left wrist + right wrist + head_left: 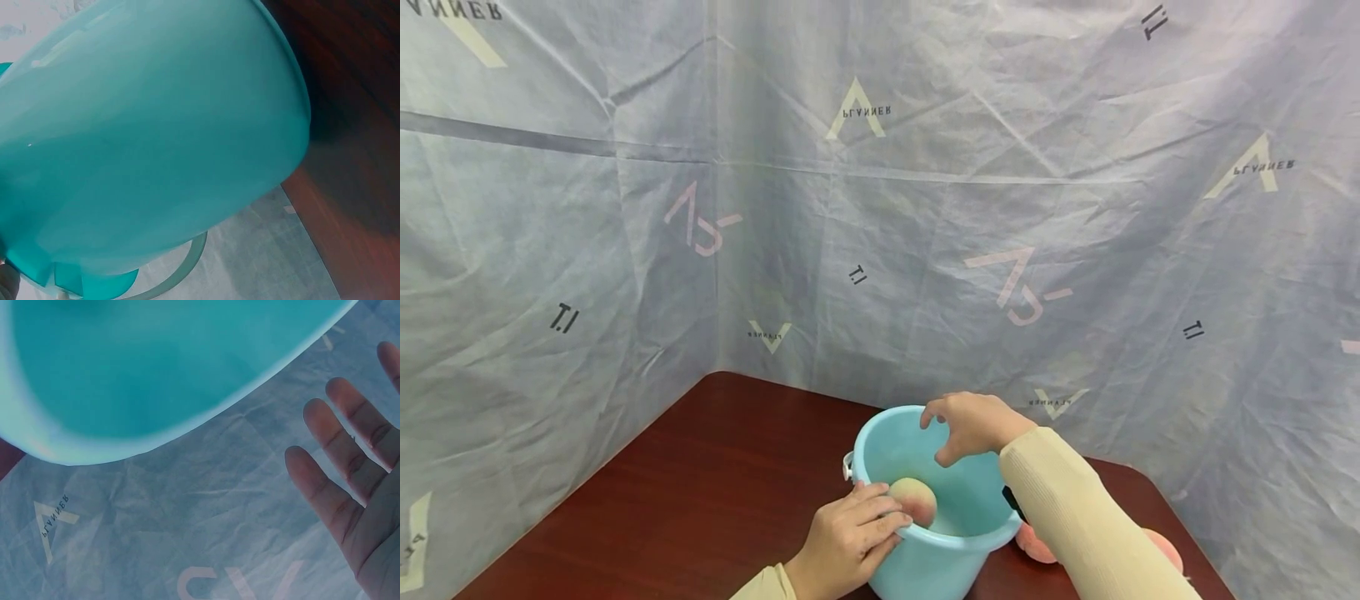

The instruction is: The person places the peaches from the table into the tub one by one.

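The bucket, a light blue plastic one, stands on the near right part of the dark wooden table, close to the person's body. A peach lies inside it, against the near left wall, just under the rim.

The left hand rests on the bucket's near rim, fingers laid along the edge and over it, the fingertips touching the peach; they are gently bent around the rim rather than clamped. From the left wrist view only the bucket's smooth outer wall shows, with a strip of table beside it, so the grip cannot be judged any finer there.

The right hand hovers over the far rim of the bucket, above its opening, fingers loosely spread and bent downward, holding nothing. The right wrist view shows the fingers straight and apart, with the bucket rim beside them. The cream sleeve of that arm crosses the bucket's right side.

On the table just right of the bucket, partly hidden by the sleeve, lie two more peaches.

Behind the table, a pale grey printed sheet hangs as a backdrop, meeting in a corner at the table's far left.
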The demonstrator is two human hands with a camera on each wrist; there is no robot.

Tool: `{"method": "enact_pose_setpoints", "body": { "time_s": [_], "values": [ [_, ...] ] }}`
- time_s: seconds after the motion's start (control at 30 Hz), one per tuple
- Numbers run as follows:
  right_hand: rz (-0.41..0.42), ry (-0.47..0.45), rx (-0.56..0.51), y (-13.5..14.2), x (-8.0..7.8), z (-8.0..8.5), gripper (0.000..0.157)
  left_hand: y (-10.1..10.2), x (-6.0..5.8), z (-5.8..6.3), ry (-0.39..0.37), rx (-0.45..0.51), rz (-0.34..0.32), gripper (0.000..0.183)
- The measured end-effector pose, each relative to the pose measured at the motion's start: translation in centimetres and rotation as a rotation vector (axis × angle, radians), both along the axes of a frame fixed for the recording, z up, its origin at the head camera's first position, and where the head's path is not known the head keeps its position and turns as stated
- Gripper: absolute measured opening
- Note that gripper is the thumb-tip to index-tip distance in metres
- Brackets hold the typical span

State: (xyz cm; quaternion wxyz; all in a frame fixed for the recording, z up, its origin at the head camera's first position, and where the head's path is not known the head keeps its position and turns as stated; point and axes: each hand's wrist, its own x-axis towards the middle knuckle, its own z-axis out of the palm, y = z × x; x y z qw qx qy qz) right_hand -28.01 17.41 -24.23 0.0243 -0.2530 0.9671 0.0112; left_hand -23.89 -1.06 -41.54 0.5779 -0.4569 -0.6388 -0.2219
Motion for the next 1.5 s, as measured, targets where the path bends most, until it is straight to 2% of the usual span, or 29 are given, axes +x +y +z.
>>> {"method": "enact_pose_setpoints", "body": {
  "time_s": [0.23, 0.47, 1.0, 1.5],
  "values": [
    [-0.022, -0.018, 0.006, 0.3, 0.1, -0.3, 0.039, 0.1, 0.0, -0.1, -0.015, 0.002, 0.002, 0.026],
    [-0.010, -0.004, -0.008, 1.0, 0.0, -0.4, 0.039, 0.1, -0.1, -0.1, 0.023, 0.004, 0.018, 0.026],
    [-0.031, 0.008, -0.007, 2.4, 0.0, -0.6, 0.040, 0.2, 0.2, -0.1, -0.025, 0.009, 0.010, 0.026],
    [-0.045, -0.010, -0.004, 4.0, 0.4, -0.3, 0.040, 0.1, 0.1, -0.1, -0.010, -0.003, 0.000, 0.026]
  ]
}}
